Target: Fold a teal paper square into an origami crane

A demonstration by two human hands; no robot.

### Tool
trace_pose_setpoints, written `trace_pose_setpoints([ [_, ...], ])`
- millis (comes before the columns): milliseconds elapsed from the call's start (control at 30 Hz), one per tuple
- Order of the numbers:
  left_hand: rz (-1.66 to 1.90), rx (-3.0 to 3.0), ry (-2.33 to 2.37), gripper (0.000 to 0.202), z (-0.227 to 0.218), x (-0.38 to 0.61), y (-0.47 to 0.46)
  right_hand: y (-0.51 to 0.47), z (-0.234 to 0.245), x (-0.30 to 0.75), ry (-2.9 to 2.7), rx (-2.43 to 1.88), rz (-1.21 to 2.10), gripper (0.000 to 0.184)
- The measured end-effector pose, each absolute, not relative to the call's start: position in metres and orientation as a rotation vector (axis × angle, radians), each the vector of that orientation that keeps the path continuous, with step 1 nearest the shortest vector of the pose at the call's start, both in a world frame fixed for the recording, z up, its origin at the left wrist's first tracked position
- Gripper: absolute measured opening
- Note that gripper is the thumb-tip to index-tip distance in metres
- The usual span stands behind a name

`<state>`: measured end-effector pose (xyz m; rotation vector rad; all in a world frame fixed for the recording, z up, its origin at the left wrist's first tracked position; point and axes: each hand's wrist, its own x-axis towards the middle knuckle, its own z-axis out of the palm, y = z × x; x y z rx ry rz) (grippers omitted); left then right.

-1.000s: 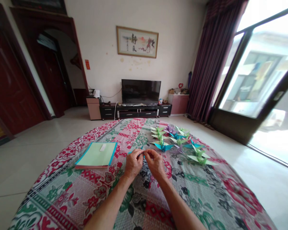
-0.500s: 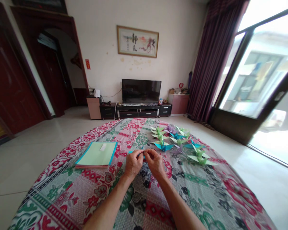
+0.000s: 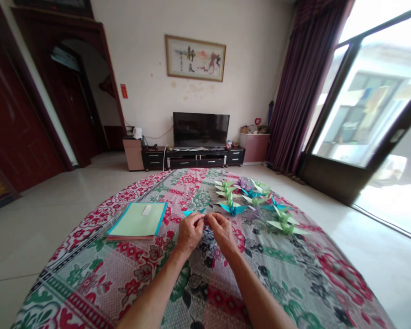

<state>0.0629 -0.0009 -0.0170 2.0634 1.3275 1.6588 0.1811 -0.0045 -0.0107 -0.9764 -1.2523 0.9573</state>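
Note:
Over the middle of the table, a blue paper crane (image 3: 188, 213) is pinched between my two hands, its pointed wings sticking out past the fingers. My left hand (image 3: 190, 232) is closed, with thumb and forefinger on the paper. From the other side my right hand (image 3: 221, 232) grips it the same way, fingertips almost touching the left ones. Most of the folded paper is hidden behind the fingers. Ahead and to the right stand several finished paper cranes, among them a blue crane (image 3: 233, 209), a green crane (image 3: 285, 225) and a purple crane (image 3: 255, 212).
A stack of square coloured paper (image 3: 137, 221) lies to the left, with a small white piece (image 3: 146, 209) on top. A patterned cloth (image 3: 123, 283) covers the round table. Beyond it stand a television (image 3: 201, 130) and a low cabinet (image 3: 185, 163).
Both hands stay pinched together at nearly the same spot. The blue paper between them has shifted a little, its wings now lying lower and more spread. The view has tilted slightly.

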Motion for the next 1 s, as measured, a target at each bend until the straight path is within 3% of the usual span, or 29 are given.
trace_pose_setpoints([
  [667,1.666,2.183,1.319,0.021,-0.0155,0.0634,-0.0031,-0.0011,-0.0131,0.1868,-1.240,-0.936,1.175,0.034],
  [1000,1.680,2.170,1.319,0.020,-0.0140,0.0635,-0.0034,0.0017,-0.0163,0.1907,-1.268,-0.859,1.191,0.024],
])
